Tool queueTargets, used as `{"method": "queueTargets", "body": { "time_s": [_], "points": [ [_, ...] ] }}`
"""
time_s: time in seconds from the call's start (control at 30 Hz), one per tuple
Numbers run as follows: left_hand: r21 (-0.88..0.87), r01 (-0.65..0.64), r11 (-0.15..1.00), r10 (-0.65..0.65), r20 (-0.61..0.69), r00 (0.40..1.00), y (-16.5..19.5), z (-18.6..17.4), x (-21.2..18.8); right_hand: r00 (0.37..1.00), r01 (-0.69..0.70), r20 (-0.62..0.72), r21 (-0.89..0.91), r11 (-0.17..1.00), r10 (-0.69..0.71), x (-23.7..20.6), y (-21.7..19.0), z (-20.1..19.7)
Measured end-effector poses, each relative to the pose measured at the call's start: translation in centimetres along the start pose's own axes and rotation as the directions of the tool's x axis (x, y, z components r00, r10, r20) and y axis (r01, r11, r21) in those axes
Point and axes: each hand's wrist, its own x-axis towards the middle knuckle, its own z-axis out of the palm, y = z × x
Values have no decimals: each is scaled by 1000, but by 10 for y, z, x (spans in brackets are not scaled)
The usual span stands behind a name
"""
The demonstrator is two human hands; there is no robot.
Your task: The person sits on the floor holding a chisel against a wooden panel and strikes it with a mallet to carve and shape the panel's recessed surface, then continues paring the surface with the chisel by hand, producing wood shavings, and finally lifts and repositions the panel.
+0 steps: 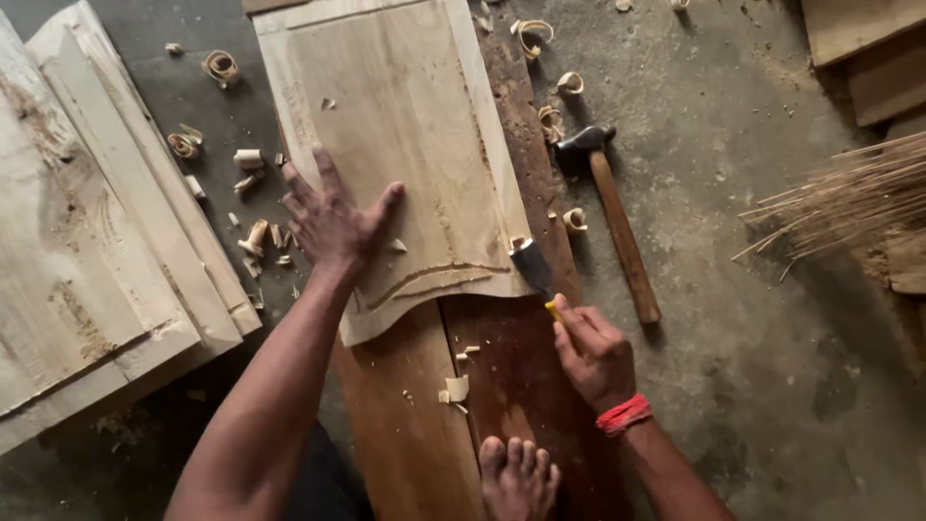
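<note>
Bare foot (518,475) on dark plank (502,386), near edge. Right hand (595,355) closed round chisel (533,272), blade at pale panel (405,145) lower right corner. Left hand (333,224) flat, fingers spread, pinning panel. Risk: chisel slip toward foot. Hammer (617,217) on floor beyond.

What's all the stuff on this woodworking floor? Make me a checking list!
Surface: grey concrete floor, dusty, with a dark brown plank lying on it.
Job's things: pale carved wood panel on the plank; chisel with its blade at the panel's lower right corner.
Clutter: curled wood shavings scattered about; hammer lying right of the plank.
Grippers: left hand pressed flat on the panel; right hand gripping the chisel handle.
Cables: nothing seen.
Surroundings: more pale panels at left, twig broom at right, a bare foot on the plank.
</note>
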Motion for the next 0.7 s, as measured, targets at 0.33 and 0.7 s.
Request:
{"method": "queueTargets", "body": {
  "time_s": [0.33, 0.7],
  "points": [
    [13, -31, 999, 31, -46, 998, -4, 6, 6, 997, 66, -30, 33, 997, -65, 3, 9, -1],
    [94, -18, 995, 20, -27, 999, -8, 10, 11, 997, 73, 34, 8, 997, -73, 44, 6, -1]
  ]
}}
